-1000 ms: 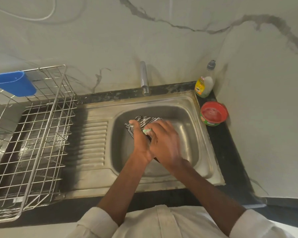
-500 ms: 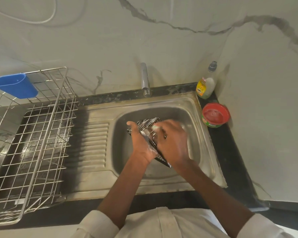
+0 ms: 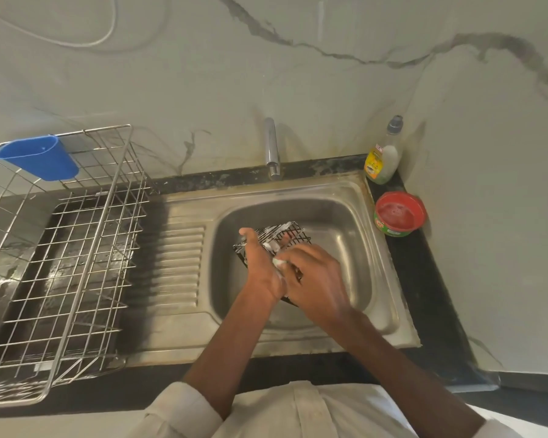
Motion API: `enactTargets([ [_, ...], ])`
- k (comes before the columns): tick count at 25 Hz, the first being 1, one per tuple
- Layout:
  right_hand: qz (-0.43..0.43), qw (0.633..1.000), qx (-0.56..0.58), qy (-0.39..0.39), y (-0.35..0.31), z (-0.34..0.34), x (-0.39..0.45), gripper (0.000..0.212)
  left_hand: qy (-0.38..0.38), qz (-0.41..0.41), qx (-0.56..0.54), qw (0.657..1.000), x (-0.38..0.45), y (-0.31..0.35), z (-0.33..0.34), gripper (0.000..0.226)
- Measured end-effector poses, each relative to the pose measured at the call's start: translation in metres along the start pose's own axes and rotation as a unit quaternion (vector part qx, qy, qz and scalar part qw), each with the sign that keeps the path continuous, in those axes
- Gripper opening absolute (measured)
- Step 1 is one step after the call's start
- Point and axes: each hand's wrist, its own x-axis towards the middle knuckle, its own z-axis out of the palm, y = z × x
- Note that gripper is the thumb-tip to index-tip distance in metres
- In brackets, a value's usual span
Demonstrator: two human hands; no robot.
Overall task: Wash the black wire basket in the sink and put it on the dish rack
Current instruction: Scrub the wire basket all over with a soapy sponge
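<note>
Over the steel sink (image 3: pixel 355 216), the left hand (image 3: pixel 260 267) gripped the stiff, light, soap-slick black wire basket (image 3: pixel 282 237) by its rim while the right hand (image 3: pixel 317 279) pinched a sudsy scrubber (image 3: pixel 279 263).

One sink (image 3: pixel 355 216); one tap (image 3: pixel 272 148) behind it; one black wire basket (image 3: pixel 274 237) in the bowl; two hands on it, the left hand (image 3: pixel 261 270) and the right hand (image 3: pixel 317 279); one small white thing (image 3: pixel 279 263) between them, perhaps a scrubber, too hidden to tell; one dish rack (image 3: pixel 60 248); one blue cup (image 3: pixel 38 161) hung on it; one bottle (image 3: pixel 383 153); one red tub (image 3: pixel 399 213); one white cord (image 3: pixel 108 33) on the wall.
</note>
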Motion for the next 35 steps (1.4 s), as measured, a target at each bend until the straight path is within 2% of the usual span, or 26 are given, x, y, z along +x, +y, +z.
enactTargets([
  [2,0.054,0.998,0.043,0.001,-0.011,0.008,0.02,0.018,-0.032,-0.003,0.002,0.999,-0.004,0.0,0.001,0.103],
  [6,-0.105,0.993,-0.01,-0.06,0.006,-0.005,0.013,0.015,-0.011,0.006,0.022,1.0,-0.009,0.008,0.002,0.096],
  [7,-0.074,0.996,-0.017,-0.049,0.018,-0.01,0.013,0.019,-0.018,0.012,0.022,1.0,-0.009,0.006,0.003,0.101],
  [9,0.072,0.997,0.002,0.01,0.028,-0.013,0.016,0.024,-0.008,0.023,0.032,0.999,-0.007,0.004,0.006,0.111],
  [10,0.111,0.994,0.008,0.02,0.025,-0.01,0.016,0.025,0.0,0.024,0.039,0.999,-0.004,0.004,0.006,0.114],
  [14,0.022,0.999,0.004,-0.029,0.002,-0.003,0.02,0.025,0.02,0.017,0.049,0.998,-0.006,0.007,0.006,0.11],
  [18,0.115,0.992,-0.043,0.002,0.025,-0.014,0.048,0.017,-0.013,0.01,0.057,0.998,-0.012,0.009,0.009,0.127],
  [21,0.093,0.991,-0.096,-0.007,0.037,-0.024,0.009,0.016,0.0,0.017,0.052,0.999,-0.014,0.015,0.007,0.125],
  [23,0.097,0.993,-0.072,-0.002,0.03,-0.029,-0.015,0.016,0.018,0.031,0.082,0.996,-0.019,0.015,0.011,0.121],
  [26,0.072,0.996,-0.046,0.015,0.027,-0.017,0.007,0.018,0.032,0.032,0.101,0.994,-0.018,0.006,0.018,0.117],
  [30,0.05,0.998,-0.028,-0.004,0.026,-0.009,0.041,0.019,0.014,0.039,0.111,0.993,-0.021,0.009,0.023,0.123],
  [33,0.0,0.998,-0.058,-0.014,0.027,-0.017,0.008,0.021,0.046,0.046,0.081,0.995,-0.023,0.008,0.02,0.113],
  [35,0.007,0.998,-0.051,-0.026,0.032,-0.027,-0.027,0.017,0.067,0.051,0.068,0.994,-0.021,0.011,0.014,0.118],
])
